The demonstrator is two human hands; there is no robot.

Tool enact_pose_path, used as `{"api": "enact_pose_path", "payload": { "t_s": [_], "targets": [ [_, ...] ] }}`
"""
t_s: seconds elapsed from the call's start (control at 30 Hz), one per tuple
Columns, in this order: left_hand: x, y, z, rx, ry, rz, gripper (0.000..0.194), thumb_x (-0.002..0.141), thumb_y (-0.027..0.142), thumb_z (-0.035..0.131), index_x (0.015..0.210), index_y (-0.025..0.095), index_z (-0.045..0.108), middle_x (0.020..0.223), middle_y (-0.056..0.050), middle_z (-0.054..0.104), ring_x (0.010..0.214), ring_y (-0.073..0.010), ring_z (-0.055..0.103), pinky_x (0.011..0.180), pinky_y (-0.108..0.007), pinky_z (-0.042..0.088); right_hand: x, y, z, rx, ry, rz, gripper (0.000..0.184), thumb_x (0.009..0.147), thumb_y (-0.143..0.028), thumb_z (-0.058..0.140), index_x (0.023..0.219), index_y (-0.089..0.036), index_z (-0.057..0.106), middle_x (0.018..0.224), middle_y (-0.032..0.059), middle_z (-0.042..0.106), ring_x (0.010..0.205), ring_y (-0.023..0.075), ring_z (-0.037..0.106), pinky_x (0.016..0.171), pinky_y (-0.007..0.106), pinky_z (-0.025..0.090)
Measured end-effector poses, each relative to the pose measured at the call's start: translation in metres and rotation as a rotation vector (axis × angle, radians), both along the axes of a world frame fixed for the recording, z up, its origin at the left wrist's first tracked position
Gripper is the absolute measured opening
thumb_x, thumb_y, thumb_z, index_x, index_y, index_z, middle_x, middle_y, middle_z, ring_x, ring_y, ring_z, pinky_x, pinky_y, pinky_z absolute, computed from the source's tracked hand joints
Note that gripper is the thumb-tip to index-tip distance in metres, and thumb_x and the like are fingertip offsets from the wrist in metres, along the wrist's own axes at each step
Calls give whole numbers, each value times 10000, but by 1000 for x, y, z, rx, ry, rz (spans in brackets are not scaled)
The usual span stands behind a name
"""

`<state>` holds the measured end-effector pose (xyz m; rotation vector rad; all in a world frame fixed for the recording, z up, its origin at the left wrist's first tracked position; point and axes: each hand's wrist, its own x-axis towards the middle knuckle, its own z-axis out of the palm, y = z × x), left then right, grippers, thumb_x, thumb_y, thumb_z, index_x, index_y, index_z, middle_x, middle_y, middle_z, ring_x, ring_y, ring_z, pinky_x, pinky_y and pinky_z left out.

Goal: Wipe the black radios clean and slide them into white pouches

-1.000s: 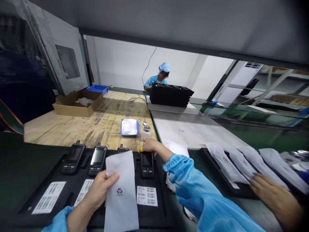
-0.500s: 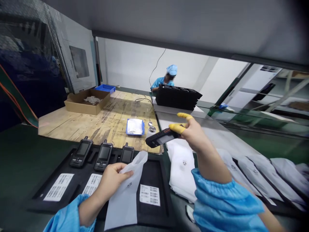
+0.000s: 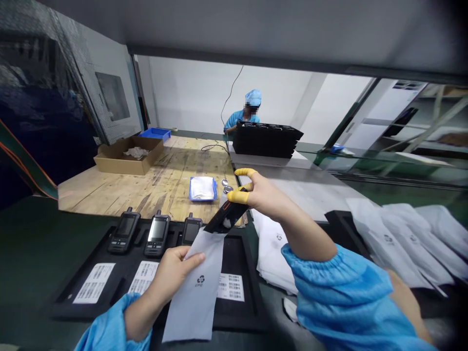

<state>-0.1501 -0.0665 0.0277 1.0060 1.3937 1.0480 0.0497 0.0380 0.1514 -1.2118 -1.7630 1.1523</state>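
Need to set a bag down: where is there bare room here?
The wooden bench is bare between the cardboard box and the blue tray. The grey surface is open beyond the right hand. It's crowded around the black tray, where the left hand holds a bag, and at the white bags.

The left hand (image 3: 174, 271) comes in low from the lower left out of a blue sleeve (image 3: 109, 319), fingers curled closed. The right hand (image 3: 263, 193) is raised, wrist bent, two fingers in yellow cots (image 3: 237, 196) spread apart; the others seem tucked beneath, though that is hard to see.
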Motion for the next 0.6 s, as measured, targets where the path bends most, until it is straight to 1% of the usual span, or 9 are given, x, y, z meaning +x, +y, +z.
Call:
{"api": "enact_pose_path", "payload": {
  "t_s": [0.13, 0.2, 0.27, 0.37, 0.47, 0.6],
  "targets": [
    [3, 1, 4, 64, 38, -21, 472, 539, 566, 752, 690, 122, 702, 590, -10, 600, 534, -137, 484, 482, -225, 353, -2, 3, -4, 94, -181, -1, 754, 613, -345, 731, 1270, -195, 392, 807, -1, 618, 711, 169, 604, 635, 286, 480],
    [4, 2, 4, 91, 52, -29, 492, 554, 581, 741, 729, 122, 713, 626, -15, 609, 562, -141, 488, 498, -225, 355, -5, 6, -6, 109, -215, 14, 754, 607, -356, 736, 1267, -199, 407, 820, 5, 620, 732, 174, 604, 653, 293, 489],
    [6, 4, 4, 108, 69, -29, 513, 568, 606, 726, 719, 117, 703, 623, -16, 598, 563, -141, 480, 495, -224, 348, -7, 11, -8, 98, -209, 30, 758, 593, -358, 749, 1255, -197, 417, 854, 16, 624, 763, 176, 604, 664, 290, 498],
    [7, 10, 1, 117, 95, -23, 527, 594, 639, 700, 661, 118, 659, 594, -9, 566, 544, -132, 458, 477, -219, 325, -10, 22, -15, -1, -173, 44, 748, 595, -341, 749, 1244, -197, 407, 894, 31, 621, 734, 165, 598, 589, 265, 502],
    [9, 16, -1, 117, 107, -37, 512, 636, 636, 681, 658, 127, 634, 597, -4, 563, 534, -127, 456, 474, -216, 319, -9, 35, -24, -154, -161, 60, 711, 649, -300, 712, 1264, -202, 370, 834, 21, 610, 653, 151, 587, 490, 240, 487],
    [11, 23, -1, 98, 95, -86, 499, 644, 617, 692, 737, 127, 664, 661, -19, 618, 567, -146, 512, 514, -228, 375, -8, 47, -34, -239, -151, 86, 698, 675, -261, 709, 1270, -183, 353, 785, 11, 601, 617, 144, 594, 493, 250, 519]
  ]
}}
